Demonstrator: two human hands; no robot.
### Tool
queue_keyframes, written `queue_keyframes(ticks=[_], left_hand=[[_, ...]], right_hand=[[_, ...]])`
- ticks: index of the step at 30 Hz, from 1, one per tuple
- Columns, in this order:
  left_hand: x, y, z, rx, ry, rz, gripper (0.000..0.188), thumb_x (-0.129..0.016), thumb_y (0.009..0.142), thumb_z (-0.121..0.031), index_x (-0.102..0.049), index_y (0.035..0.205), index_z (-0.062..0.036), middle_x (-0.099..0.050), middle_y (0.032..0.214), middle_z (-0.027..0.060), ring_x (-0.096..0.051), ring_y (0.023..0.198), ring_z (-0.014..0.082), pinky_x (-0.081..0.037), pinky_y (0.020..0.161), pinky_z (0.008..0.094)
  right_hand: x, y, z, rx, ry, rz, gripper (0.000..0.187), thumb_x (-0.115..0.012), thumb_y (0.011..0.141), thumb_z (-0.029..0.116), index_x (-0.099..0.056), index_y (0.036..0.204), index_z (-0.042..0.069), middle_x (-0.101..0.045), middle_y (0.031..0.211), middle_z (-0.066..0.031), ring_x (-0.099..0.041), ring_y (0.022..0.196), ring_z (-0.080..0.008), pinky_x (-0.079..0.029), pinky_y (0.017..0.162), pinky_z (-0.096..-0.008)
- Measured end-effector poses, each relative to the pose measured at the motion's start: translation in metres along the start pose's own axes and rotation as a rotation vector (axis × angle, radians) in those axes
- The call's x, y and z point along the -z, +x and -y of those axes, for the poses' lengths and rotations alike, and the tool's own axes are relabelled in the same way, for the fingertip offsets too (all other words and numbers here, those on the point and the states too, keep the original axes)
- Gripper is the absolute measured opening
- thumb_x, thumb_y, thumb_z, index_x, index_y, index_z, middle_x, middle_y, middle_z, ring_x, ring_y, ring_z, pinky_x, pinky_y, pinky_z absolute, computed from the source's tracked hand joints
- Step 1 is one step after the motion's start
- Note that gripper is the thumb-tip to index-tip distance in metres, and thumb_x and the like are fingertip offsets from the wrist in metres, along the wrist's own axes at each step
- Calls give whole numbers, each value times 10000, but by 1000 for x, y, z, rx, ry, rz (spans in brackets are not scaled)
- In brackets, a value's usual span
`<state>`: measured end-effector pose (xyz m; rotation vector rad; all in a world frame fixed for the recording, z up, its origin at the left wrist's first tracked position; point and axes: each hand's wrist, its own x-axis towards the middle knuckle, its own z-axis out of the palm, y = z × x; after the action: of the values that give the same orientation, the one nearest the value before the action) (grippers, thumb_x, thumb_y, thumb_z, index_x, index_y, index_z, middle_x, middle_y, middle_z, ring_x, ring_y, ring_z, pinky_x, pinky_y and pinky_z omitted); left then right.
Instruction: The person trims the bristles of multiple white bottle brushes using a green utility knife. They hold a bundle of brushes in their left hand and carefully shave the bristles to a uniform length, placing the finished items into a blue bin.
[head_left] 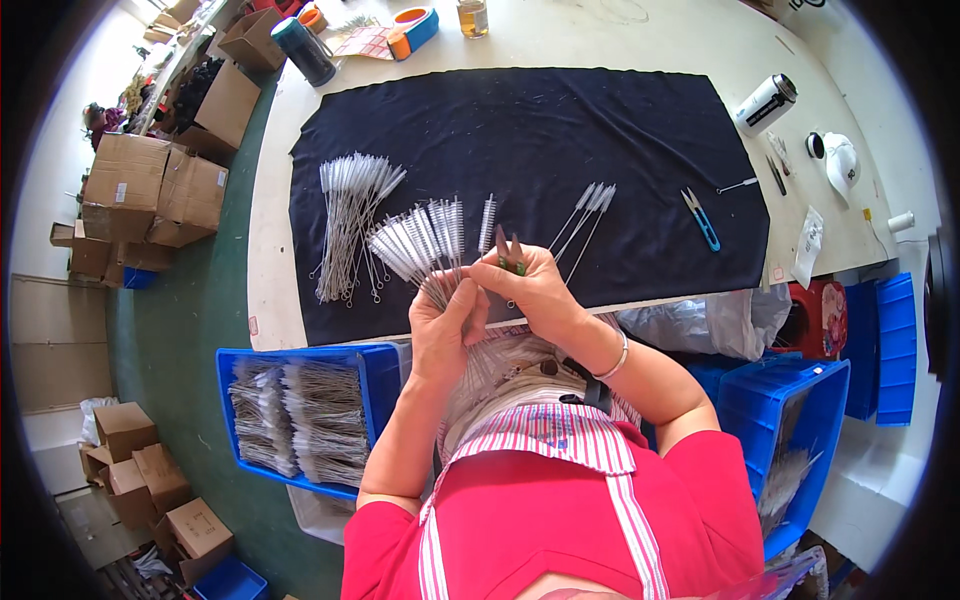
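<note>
My left hand is closed around the wire stems of a fanned bunch of small white-bristled brushes. Close against it, my right hand grips pliers with green on the handles, their jaws pointing away from me. The right fingertips touch or nearly touch the bunch's stems. One separate brush stands out just beyond the right hand; its lower end is hidden, so I cannot tell if it is held. Left of the bunch lies a pile of similar brushes. A few more brushes lie to the right.
A dark cloth covers much of the white table. Blue-handled snips and a single brush lie at right. Bottles and tape rolls stand along the far edge. Blue crates of brushes flank me; cardboard boxes stand at left.
</note>
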<state>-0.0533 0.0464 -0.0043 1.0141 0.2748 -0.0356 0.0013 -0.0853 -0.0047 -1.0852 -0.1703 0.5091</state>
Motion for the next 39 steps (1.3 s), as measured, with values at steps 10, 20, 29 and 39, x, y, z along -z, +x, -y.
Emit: queue_keyframes(ticks=[10,20,29,39], left_hand=[[-12,8,16,-53,21,-64,216,-540,922,-188,-617,799,-29,-539,589,-3,-421,435,46,-292,382,191],[-22,8,24,-152,260,-132,189,-503,942,-184,-565,862,-25,-559,644,31,-463,471,52,-345,383,182],[-17,5,23,-114,262,-139,113,-545,912,-125,-551,919,-12,-566,688,35,-495,485,62,-370,375,188],[-16,2,22,-157,274,-133,123,-538,916,-129,-554,913,-6,-554,665,25,-482,465,53,-357,355,186]], right_hand=[[3,3,-3,97,-50,-174,113,-666,824,113,-650,846,3,-618,701,-12,-562,636,-55,-448,578,-191],[5,0,1,152,-235,-269,108,-642,839,100,-646,802,-2,-574,689,47,-471,624,-13,-385,550,-175],[14,6,-1,186,-216,-261,115,-677,820,122,-648,780,18,-535,664,76,-422,622,2,-345,537,-185],[13,4,6,168,-277,-204,110,-697,804,119,-655,780,20,-540,661,76,-427,619,7,-339,530,-173]])
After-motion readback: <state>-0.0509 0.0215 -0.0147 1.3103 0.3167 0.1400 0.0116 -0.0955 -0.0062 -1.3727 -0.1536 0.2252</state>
